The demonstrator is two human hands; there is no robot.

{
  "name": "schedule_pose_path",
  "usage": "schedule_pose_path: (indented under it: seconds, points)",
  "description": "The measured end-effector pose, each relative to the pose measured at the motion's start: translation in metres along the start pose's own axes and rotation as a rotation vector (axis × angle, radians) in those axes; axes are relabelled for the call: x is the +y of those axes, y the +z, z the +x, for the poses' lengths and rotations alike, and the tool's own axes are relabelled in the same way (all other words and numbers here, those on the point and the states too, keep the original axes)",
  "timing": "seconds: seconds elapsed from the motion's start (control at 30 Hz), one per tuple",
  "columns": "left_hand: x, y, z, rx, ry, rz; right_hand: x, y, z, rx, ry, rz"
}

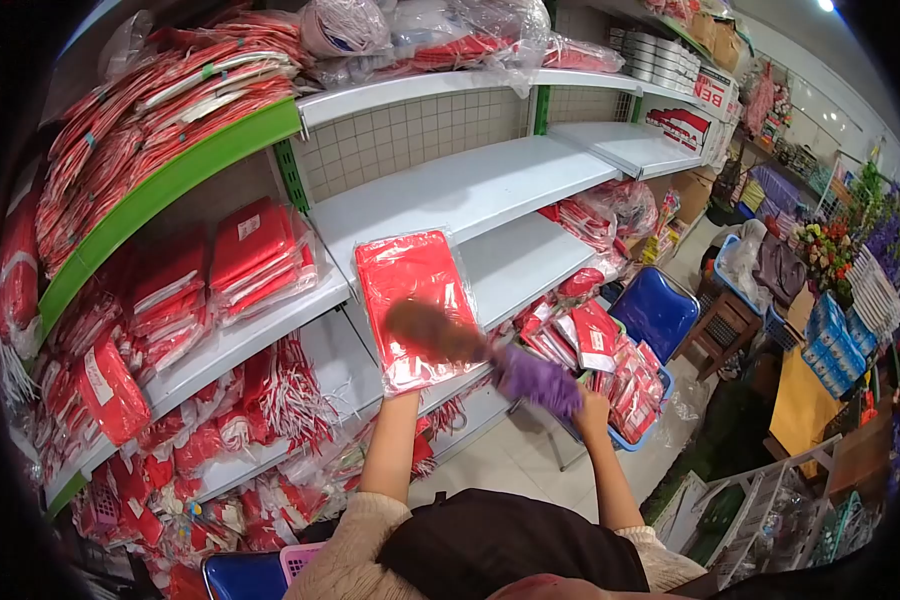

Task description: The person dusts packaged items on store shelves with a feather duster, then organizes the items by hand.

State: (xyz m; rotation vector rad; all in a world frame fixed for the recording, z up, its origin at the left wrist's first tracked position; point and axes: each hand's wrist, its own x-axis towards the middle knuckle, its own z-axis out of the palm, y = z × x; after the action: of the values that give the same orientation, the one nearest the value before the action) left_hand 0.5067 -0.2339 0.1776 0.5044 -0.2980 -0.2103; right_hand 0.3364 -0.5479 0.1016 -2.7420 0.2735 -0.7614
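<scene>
A flat red packet in clear plastic (pixel 415 270) is held up in front of the shelves by my left hand (pixel 400 398), whose fingers are hidden behind it. My right hand (pixel 592 408) is closed around the end of a duster (pixel 540 380), purple and fluffy near the hand. The duster's brown far end is blurred and overlaps the packet's lower face.
Red packets in plastic lie stacked on the left shelves (pixel 260 250) and in a blue basket (pixel 630 440). White shelf boards (pixel 450 190) run behind the packet. A blue chair (pixel 655 312) stands right of them, with flowers and boxes farther right.
</scene>
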Motion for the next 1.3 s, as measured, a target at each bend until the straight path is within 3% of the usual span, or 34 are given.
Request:
schedule_pose_path:
  seconds: [0.07, 0.17, 0.27, 0.5, 0.6, 0.7, 0.87, 0.97, 1.07, 1.2, 1.3]
  points:
    - [-0.003, 0.002, 0.001, -0.005, -0.01, -0.004, 0.0, 0.009, 0.004, -0.004, 0.175, 0.041]
    - [-0.003, 0.003, 0.001, -0.007, -0.018, -0.006, -0.007, 0.005, 0.006, 0.033, 0.201, 0.037]
    - [-0.003, 0.004, -0.001, -0.01, -0.031, -0.015, -0.015, -0.005, 0.005, -0.018, -0.041, 0.106]
    - [-0.005, 0.008, -0.004, -0.01, -0.045, -0.025, -0.033, 0.005, 0.018, 0.012, 0.312, 0.075]
    - [-0.006, 0.01, -0.005, -0.015, -0.049, -0.025, -0.043, 0.0, 0.012, 0.095, -0.052, 0.133]
    - [-0.008, 0.012, -0.006, -0.019, -0.063, -0.029, -0.058, -0.014, 0.018, -0.051, 0.023, -0.014]
    - [-0.01, 0.012, -0.01, -0.014, -0.076, -0.034, -0.054, -0.012, 0.028, 0.064, 0.349, 0.114]
    - [-0.012, 0.014, -0.01, -0.021, -0.09, -0.04, -0.07, -0.031, 0.025, 0.071, 0.069, 0.145]
    - [-0.014, 0.017, -0.012, -0.028, -0.102, -0.051, -0.07, -0.025, 0.023, 0.017, -0.031, 0.043]
    - [-0.012, 0.017, -0.015, -0.02, -0.099, -0.054, -0.061, -0.015, 0.035, -0.027, 0.269, 0.096]
    - [-0.007, 0.015, -0.018, -0.013, -0.09, -0.059, -0.052, -0.009, 0.048, 0.052, 0.318, 0.063]
